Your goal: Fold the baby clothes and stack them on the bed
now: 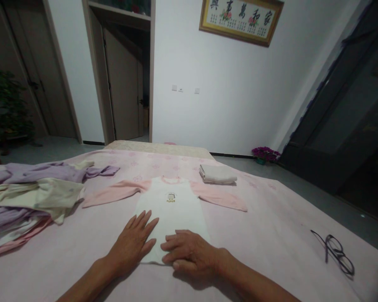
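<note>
A small long-sleeved shirt (pixel 176 212) lies flat and spread out before me, white in the body with pink sleeves and a little printed figure on the chest. Its collar points away from me and both sleeves stretch out sideways. My left hand (pixel 135 239) rests on the lower left side of the shirt, fingers extended and apart. Over the lower right part, near the hem, my right hand (pixel 190 253) lies with its fingers spread and slightly bent, pointing left. Neither hand grips anything that I can see.
A heap of purple, cream and pink clothes (pixel 34 197) is at the left on the pink bedsheet (pixel 258 260). A folded light-grey cloth (pixel 218 174) lies beyond the right sleeve. Dark-framed glasses (pixel 337 251) lie at the right. Behind stand a wall and a partly open door (pixel 124 88).
</note>
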Available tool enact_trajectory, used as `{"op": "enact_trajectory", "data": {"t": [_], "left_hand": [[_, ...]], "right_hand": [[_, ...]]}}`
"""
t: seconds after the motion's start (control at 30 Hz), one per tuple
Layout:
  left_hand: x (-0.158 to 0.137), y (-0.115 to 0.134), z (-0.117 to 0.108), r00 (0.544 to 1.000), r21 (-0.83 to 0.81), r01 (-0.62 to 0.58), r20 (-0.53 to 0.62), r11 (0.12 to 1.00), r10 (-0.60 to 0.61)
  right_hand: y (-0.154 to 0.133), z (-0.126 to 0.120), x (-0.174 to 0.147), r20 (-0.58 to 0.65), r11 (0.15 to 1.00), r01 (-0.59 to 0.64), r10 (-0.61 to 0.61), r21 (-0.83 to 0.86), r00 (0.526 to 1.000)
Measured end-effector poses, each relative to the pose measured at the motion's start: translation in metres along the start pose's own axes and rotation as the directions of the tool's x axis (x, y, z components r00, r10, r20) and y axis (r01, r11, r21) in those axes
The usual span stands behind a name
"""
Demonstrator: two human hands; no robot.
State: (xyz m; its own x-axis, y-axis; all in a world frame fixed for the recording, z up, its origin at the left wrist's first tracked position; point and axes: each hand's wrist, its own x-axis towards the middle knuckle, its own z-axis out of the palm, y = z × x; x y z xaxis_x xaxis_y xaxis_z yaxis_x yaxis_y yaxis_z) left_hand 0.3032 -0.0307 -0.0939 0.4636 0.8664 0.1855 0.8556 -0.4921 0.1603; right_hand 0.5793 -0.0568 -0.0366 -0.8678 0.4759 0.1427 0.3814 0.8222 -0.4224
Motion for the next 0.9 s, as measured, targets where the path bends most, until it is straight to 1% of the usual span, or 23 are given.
{"op": "enact_trajectory", "data": {"t": [0.07,0.1,0.17,0.23,0.3,0.4,0.5,0.63,0.77,0.9], "left_hand": [[0.001,-0.003,0.001,0.999,-0.056,0.008,-0.035,0.998,-0.010],[0.002,-0.005,0.001,0.998,-0.099,0.018,-0.060,0.995,-0.024],[0.010,-0.012,-0.002,0.991,-0.220,0.063,-0.101,0.973,-0.087],[0.025,-0.021,-0.007,0.979,-0.353,0.131,-0.100,0.926,-0.177],[0.047,-0.031,-0.015,0.957,-0.431,0.201,-0.103,0.880,-0.270],[0.082,-0.045,-0.022,0.916,-0.429,0.269,-0.164,0.862,-0.367],[0.106,-0.058,-0.019,0.887,-0.377,0.325,-0.197,0.867,-0.418],[0.114,-0.064,-0.008,0.864,-0.281,0.385,-0.225,0.879,-0.450],[0.110,-0.061,-0.002,0.870,-0.200,0.389,-0.243,0.899,-0.430],[0.109,-0.056,-0.002,0.881,-0.118,0.388,-0.244,0.914,-0.405]], "right_hand": [[0.015,-0.004,0.015,-0.056,0.996,-0.084,0.085,0.032,0.995],[0.025,-0.007,0.024,-0.104,0.989,-0.143,0.146,0.033,0.984],[0.048,-0.013,0.042,-0.250,0.963,-0.268,0.261,0.005,0.933],[0.072,-0.015,0.054,-0.376,0.923,-0.380,0.331,-0.064,0.866],[0.094,-0.013,0.059,-0.430,0.859,-0.484,0.378,-0.167,0.820],[0.116,-0.005,0.054,-0.438,0.769,-0.588,0.452,-0.250,0.777],[0.123,0.002,0.049,-0.437,0.745,-0.618,0.483,-0.251,0.759],[0.124,0.003,0.048,-0.446,0.747,-0.620,0.482,-0.241,0.754],[0.126,0.003,0.049,-0.456,0.752,-0.621,0.483,-0.221,0.748],[0.127,0.005,0.048,-0.465,0.758,-0.617,0.478,-0.209,0.745]]}}
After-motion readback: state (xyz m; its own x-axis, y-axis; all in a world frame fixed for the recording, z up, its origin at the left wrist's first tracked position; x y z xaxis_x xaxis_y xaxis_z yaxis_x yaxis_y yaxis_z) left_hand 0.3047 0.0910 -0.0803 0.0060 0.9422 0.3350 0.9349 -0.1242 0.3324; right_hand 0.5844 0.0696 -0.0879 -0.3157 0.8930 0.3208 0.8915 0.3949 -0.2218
